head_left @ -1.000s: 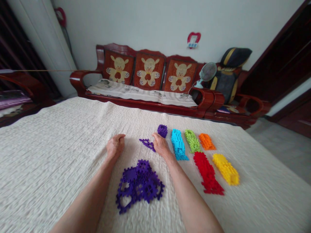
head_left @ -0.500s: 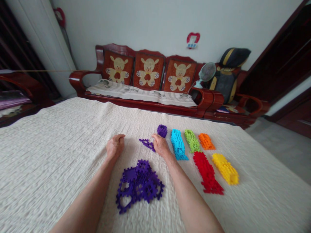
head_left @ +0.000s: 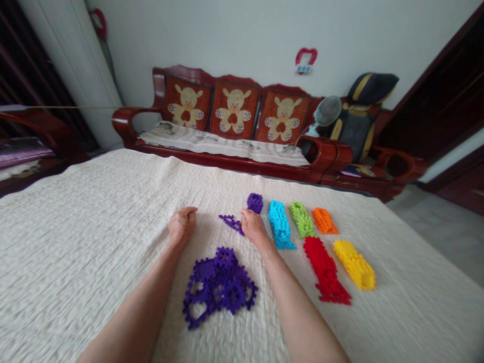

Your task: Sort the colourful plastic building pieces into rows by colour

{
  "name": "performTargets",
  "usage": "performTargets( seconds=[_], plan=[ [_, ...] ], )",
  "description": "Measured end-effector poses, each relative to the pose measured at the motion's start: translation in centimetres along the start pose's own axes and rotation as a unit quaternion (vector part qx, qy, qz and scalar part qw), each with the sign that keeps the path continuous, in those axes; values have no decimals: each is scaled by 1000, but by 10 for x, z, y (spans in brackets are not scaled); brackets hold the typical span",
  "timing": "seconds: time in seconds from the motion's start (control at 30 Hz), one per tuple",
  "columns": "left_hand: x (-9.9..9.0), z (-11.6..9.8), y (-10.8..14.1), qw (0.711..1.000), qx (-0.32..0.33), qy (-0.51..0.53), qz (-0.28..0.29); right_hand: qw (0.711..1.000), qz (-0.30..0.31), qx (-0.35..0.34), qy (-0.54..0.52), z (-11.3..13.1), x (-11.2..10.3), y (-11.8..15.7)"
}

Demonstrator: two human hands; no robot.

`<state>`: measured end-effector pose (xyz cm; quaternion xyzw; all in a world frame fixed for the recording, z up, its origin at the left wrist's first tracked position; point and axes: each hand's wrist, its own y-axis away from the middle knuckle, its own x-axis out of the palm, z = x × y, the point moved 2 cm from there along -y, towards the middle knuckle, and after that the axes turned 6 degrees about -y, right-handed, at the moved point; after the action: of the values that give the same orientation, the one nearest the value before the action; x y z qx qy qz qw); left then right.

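My left hand rests closed on the white quilted cover, its fingers curled; whether anything is inside is hidden. My right hand is closed at the right end of a flat purple triangular piece, which it seems to pinch. Just beyond that hand stands a purple block assembly. Nearer to me, between my forearms, lies a loose heap of purple toothed pieces, some with cut-out openings.
To the right lie joined blocks in blue, green, orange, red and yellow. Beyond the cover's far edge stands a wooden sofa with bear cushions and a fan.
The whole view has shifted slightly, so things appear a little further right. My hands and the purple pieces keep about the same places on the cover.
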<state>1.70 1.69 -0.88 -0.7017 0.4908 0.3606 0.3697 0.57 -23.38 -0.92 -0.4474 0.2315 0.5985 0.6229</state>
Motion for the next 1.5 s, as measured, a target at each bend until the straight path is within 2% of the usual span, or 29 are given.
performTargets(
  seconds=[0.3,0.5,0.6,0.7,0.8,0.9,1.1,1.33,1.5],
  plan=[
    [-1,0,0,1000,-7,4,-1,1000,2,8,12,3,-5,1],
    [1,2,-1,1000,-3,20,-5,995,1,-47,-90,1,-14,17],
    [2,2,-1,1000,-4,27,-5,986,11,-76,-146,15,-25,41],
    [2,2,-1,999,-4,32,-7,978,61,-109,-167,39,-32,69],
    [0,1,-1,1000,-8,30,-3,975,108,-127,-144,58,-32,89],
    [-1,0,-1,1000,-12,26,2,982,120,-109,-101,67,-27,98],
    [0,1,0,1000,-11,28,6,987,99,-91,-86,69,-22,99],
    [-4,-2,2,1000,-17,16,12,986,43,-69,-149,60,-18,102],
    [-6,-3,3,1000,-11,12,7,977,25,-46,-205,53,-13,102]
  ],
)
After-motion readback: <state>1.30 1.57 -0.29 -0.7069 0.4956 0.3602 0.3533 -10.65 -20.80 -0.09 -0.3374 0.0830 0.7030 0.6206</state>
